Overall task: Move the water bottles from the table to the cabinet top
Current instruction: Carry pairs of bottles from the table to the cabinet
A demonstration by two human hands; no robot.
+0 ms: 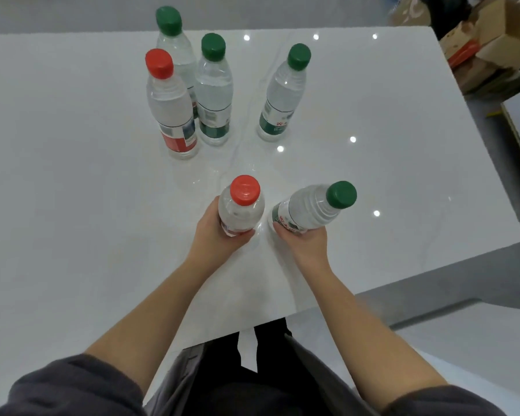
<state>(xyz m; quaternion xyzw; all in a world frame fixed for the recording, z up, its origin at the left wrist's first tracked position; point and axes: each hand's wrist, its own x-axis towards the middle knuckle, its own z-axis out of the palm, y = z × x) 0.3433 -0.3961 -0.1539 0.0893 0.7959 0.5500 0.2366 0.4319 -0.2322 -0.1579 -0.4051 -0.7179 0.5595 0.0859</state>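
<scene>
My left hand grips a red-capped water bottle around its lower body, near the middle of the white table. My right hand holds a green-capped bottle that tilts to the right. Further back stand several more bottles: a red-capped one at the left, two green-capped ones close behind it, and one green-capped bottle apart to the right. No cabinet top is in view.
The table's right edge runs diagonally; beyond it are cardboard boxes on the floor. The near table edge sits against my body. A pale surface lies lower right.
</scene>
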